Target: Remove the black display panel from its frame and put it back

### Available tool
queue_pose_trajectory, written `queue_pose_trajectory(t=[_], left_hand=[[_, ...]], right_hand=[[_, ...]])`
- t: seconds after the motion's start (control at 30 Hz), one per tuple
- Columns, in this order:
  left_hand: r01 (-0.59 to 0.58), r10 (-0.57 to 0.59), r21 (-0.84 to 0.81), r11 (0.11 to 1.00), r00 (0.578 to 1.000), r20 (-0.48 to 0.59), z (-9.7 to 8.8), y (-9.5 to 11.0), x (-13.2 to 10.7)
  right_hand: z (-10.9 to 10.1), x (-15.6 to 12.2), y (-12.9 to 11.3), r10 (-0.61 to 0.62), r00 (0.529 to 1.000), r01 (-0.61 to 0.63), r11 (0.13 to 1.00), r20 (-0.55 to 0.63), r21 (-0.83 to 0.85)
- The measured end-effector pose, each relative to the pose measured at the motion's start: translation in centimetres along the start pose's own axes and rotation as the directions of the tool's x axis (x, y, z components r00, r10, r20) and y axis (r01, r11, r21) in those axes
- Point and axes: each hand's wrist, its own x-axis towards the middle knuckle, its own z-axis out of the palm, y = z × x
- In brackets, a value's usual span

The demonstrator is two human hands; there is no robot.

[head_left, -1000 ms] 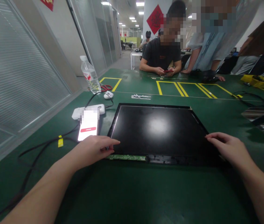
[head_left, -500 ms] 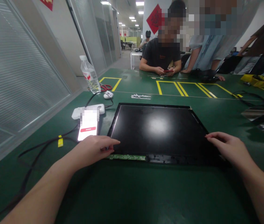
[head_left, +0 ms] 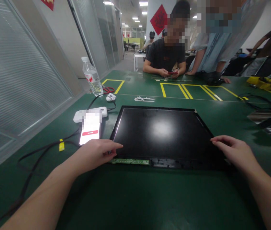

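Both forearms reach forward from the bottom corners of the view, palms down. Left hand (head_left: pixel 97 153) lies flat, its fingers straight and close together and pointing right, their tips on the near left corner of the black display panel (head_left: pixel 161 132); the thumb is tucked under the palm, and whether it hooks the panel's edge cannot be told. Right hand (head_left: pixel 233 151) rests over the near right corner, fingers loosely bent and a little apart, the forefinger pointing left along the frame, closed around nothing that shows. The panel lies flat, screen up, in the middle of the green table mat (head_left: pixel 135 198), with a narrow green circuit board (head_left: pixel 129 161) showing along its near edge between the two hands. Just left of the panel a lit smartphone (head_left: pixel 90 131) lies face up, its far end touching a white power bank (head_left: pixel 102 111), and a black cable (head_left: pixel 39 150) with a yellow tag (head_left: pixel 61 145) trails off to the left. Farther back stand a water bottle (head_left: pixel 91 76) and red scissors (head_left: pixel 109 89), near yellow tape outlines (head_left: pixel 174 91) on the mat. At the far side a person in a black shirt (head_left: pixel 165 56) sits with both hands on a small red thing, and another person in a pale blue shirt (head_left: pixel 212 51) leans on the table just beside.
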Motion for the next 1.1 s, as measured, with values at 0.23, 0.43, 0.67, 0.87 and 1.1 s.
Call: queue_pose_trajectory(t=[0.23,0.43,0.67,0.87,1.1], left_hand=[[0.037,-0.037,-0.057,0.998,0.999,-0.004,-0.1,0.3,0.1],[0.093,-0.099,-0.072,0.993,0.991,-0.087,-0.2,0.4,0.7],[0.290,-0.280,-0.024,0.957,0.893,-0.352,1.0,0.3,1.3],[0.454,-0.443,0.066,0.889,0.887,-0.128,3.0,-0.2,1.5],[0.415,-0.415,-0.015,0.910,0.905,-0.098,3.1,-0.4,1.6]], right_hand=[[0.2,0.2,0.3,-0.014,1.000,0.014,1.000,-0.010,-0.024],[0.2,0.7,1.1,-0.037,0.999,0.037,0.999,-0.018,-0.001],[-0.3,0.8,1.1,-0.013,0.999,0.017,0.993,-0.040,0.113],[-0.4,1.3,1.4,0.007,0.998,-0.006,1.000,-0.066,0.021],[0.3,1.8,2.2,-0.020,0.999,0.021,0.999,0.027,-0.034]])
